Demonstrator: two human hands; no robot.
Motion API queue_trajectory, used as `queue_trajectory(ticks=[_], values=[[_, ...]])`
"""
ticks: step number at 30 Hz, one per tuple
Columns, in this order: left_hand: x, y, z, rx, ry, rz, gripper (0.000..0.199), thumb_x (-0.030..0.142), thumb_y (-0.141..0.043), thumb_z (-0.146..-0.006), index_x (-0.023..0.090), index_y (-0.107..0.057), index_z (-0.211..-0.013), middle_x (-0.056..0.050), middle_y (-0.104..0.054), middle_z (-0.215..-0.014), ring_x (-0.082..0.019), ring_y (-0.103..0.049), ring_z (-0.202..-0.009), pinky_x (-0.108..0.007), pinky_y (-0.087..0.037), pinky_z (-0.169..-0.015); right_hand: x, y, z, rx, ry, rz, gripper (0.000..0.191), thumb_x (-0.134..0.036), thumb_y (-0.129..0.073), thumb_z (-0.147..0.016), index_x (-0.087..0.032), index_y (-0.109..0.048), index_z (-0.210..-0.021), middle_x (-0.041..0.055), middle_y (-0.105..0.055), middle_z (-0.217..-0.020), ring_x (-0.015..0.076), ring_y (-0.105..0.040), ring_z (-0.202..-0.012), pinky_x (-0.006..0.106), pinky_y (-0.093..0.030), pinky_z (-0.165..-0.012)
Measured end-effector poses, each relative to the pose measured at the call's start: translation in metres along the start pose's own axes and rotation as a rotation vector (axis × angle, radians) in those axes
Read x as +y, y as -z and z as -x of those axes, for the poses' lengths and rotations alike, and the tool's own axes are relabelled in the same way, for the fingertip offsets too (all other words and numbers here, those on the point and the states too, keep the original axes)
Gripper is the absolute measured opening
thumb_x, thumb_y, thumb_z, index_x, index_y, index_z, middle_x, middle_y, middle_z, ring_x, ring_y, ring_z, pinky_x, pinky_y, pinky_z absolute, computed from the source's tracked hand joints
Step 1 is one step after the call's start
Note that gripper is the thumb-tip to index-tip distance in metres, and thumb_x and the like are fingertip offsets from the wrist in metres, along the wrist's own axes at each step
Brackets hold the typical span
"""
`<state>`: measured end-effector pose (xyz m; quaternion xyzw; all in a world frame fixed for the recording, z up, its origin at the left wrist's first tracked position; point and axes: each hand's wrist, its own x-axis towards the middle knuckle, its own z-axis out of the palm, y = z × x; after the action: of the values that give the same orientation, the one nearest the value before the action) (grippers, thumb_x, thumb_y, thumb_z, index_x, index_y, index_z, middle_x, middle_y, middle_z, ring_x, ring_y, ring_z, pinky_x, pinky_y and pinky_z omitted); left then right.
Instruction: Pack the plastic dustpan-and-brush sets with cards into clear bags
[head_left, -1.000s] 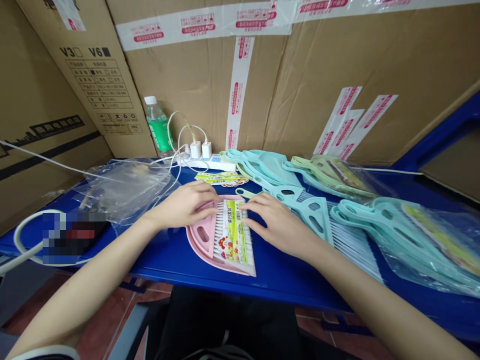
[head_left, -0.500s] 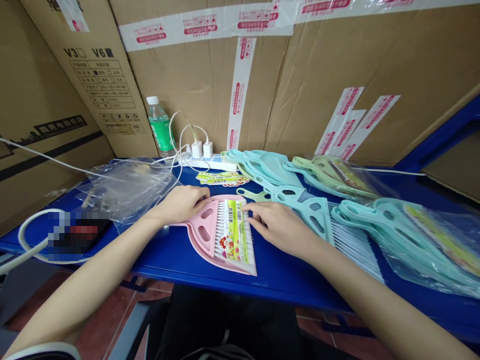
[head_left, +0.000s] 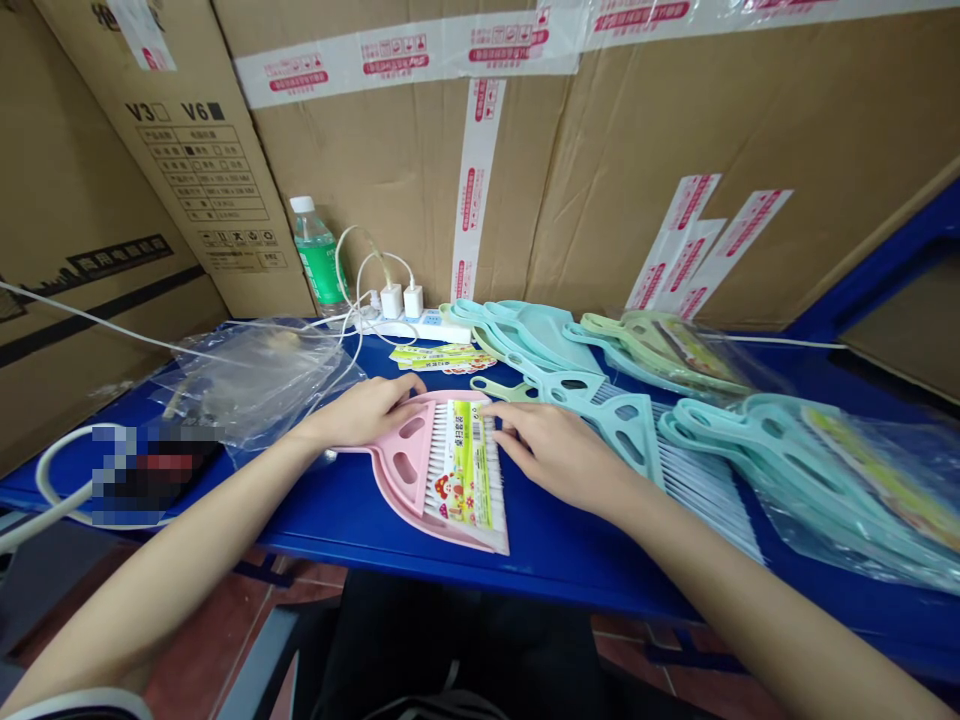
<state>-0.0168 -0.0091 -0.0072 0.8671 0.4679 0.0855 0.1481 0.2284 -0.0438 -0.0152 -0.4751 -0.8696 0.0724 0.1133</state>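
A pink plastic dustpan (head_left: 401,465) lies flat on the blue table, its handle pointing left. A white-bristled brush (head_left: 461,465) with a green-and-yellow paper label sits nested in it. My left hand (head_left: 364,412) lies over the dustpan's upper edge, fingers curled around it. My right hand (head_left: 544,450) presses its fingertips against the right side of the brush and dustpan. Beside that hand lies a mint-green dustpan (head_left: 622,425) with its white-bristled brush (head_left: 701,500), partly hidden by my wrist.
Mint and pale-green dustpan sets (head_left: 817,470) lie stacked in clear plastic at right, with more mint dustpans (head_left: 532,330) behind. Paper labels (head_left: 442,357), a power strip (head_left: 416,325), a water bottle (head_left: 319,255) and a plastic bag (head_left: 255,385) lie beyond. Cardboard cartons (head_left: 390,170) stand behind.
My left hand has slid left from the bristles to the dustpan's upper edge, uncovering the brush. The pink dustpan and brush have shifted only slightly, and my right hand stays at their right side.
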Motion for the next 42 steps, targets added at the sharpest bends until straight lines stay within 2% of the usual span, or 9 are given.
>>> queue_trajectory(ticks=[7, 13, 18, 21, 24, 27, 31, 37, 42], values=[[0.001, -0.002, -0.001, 0.023, -0.045, 0.127, 0.023, 0.037, -0.041, -0.092, 0.02, -0.055, -0.099, 0.004, -0.063, -0.063, -0.013, -0.054, -0.054, -0.024, -0.039, -0.058, 0.004, -0.003, 0.0, 0.085, 0.034, -0.012, 0.04, -0.02, -0.039, -0.094, -0.023, -0.064, -0.125, 0.0091, -0.075, -0.1, 0.0264, -0.069, -0.09, 0.039, -0.051, -0.077], [-0.001, -0.006, -0.005, 0.073, -0.085, 0.212, 0.027, 0.042, -0.04, -0.092, 0.019, -0.054, -0.096, 0.001, -0.064, -0.069, -0.014, -0.057, -0.061, -0.025, -0.043, -0.06, 0.007, -0.004, 0.001, 0.07, -0.01, -0.106, 0.045, -0.025, -0.037, -0.096, -0.026, -0.058, -0.136, 0.0107, -0.073, -0.103, 0.0262, -0.069, -0.085, 0.04, -0.051, -0.073], [-0.004, -0.008, -0.007, 0.087, -0.091, 0.238, 0.028, 0.043, -0.039, -0.093, 0.019, -0.054, -0.096, 0.0, -0.064, -0.075, -0.014, -0.058, -0.066, -0.026, -0.045, -0.062, 0.009, -0.003, 0.001, 0.054, 0.013, -0.315, 0.045, -0.026, -0.041, -0.095, -0.024, -0.057, -0.137, 0.0099, -0.072, -0.097, 0.024, -0.066, -0.084, 0.04, -0.051, -0.076], [-0.007, -0.009, -0.008, 0.109, -0.084, 0.228, 0.027, 0.042, -0.039, -0.092, 0.019, -0.054, -0.095, 0.0, -0.063, -0.076, -0.014, -0.056, -0.065, -0.025, -0.044, -0.061, 0.008, -0.002, 0.0, 0.007, -0.01, -0.493, 0.047, -0.027, -0.043, -0.095, -0.023, -0.053, -0.141, 0.0091, -0.067, -0.096, 0.0182, -0.061, -0.07, 0.035, -0.053, -0.063], [-0.01, -0.01, -0.009, 0.118, -0.075, 0.224, 0.027, 0.042, -0.039, -0.092, 0.02, -0.054, -0.095, 0.001, -0.062, -0.073, -0.014, -0.055, -0.063, -0.025, -0.044, -0.061, 0.009, -0.001, -0.001, -0.11, -0.06, -0.791, 0.053, -0.029, -0.043, -0.095, -0.026, -0.041, -0.148, 0.0074, -0.059, -0.098, 0.0127, -0.056, -0.059, 0.028, -0.053, -0.047], [-0.01, -0.01, -0.008, 0.108, -0.061, 0.223, 0.027, 0.042, -0.039, -0.092, 0.02, -0.054, -0.095, 0.001, -0.062, -0.072, -0.014, -0.055, -0.064, -0.026, -0.044, -0.061, 0.01, -0.004, -0.003, -0.188, -0.134, -1.043, 0.061, -0.027, -0.047, -0.093, -0.03, -0.03, -0.152, 0.0044, -0.052, -0.097, 0.0129, -0.06, -0.067, 0.024, -0.057, -0.048], [-0.007, -0.01, -0.007, 0.115, -0.047, 0.198, 0.027, 0.042, -0.039, -0.092, 0.02, -0.055, -0.093, 0.0, -0.062, -0.075, -0.014, -0.056, -0.064, -0.025, -0.043, -0.06, 0.013, -0.009, -0.004, -0.25, -0.15, -1.212, 0.068, -0.023, -0.052, -0.091, -0.03, -0.025, -0.152, 0.0044, -0.054, -0.101, 0.0132, -0.062, -0.075, 0.023, -0.059, -0.053], [-0.002, -0.009, -0.005, 0.115, -0.027, 0.171, 0.03, 0.042, -0.041, -0.092, 0.017, -0.058, -0.093, 0.002, -0.057, -0.065, -0.013, -0.051, -0.056, -0.023, -0.038, -0.054, 0.012, -0.013, -0.005, -0.25, -0.223, -1.235, 0.065, -0.014, -0.051, -0.089, -0.026, -0.03, -0.149, 0.0051, -0.059, -0.11, 0.009, -0.061, -0.066, 0.021, -0.056, -0.053], [0.0, -0.007, -0.004, 0.123, -0.022, 0.149, 0.028, 0.04, -0.042, -0.091, 0.017, -0.059, -0.092, 0.004, -0.053, -0.058, -0.012, -0.047, -0.051, -0.023, -0.035, -0.052, 0.008, -0.011, -0.006, -0.22, -0.281, -1.235, 0.05, -0.02, -0.05, -0.092, -0.025, -0.04, -0.141, 0.0049, -0.062, -0.105, 0.0133, -0.064, -0.079, 0.021, -0.055, -0.055]])
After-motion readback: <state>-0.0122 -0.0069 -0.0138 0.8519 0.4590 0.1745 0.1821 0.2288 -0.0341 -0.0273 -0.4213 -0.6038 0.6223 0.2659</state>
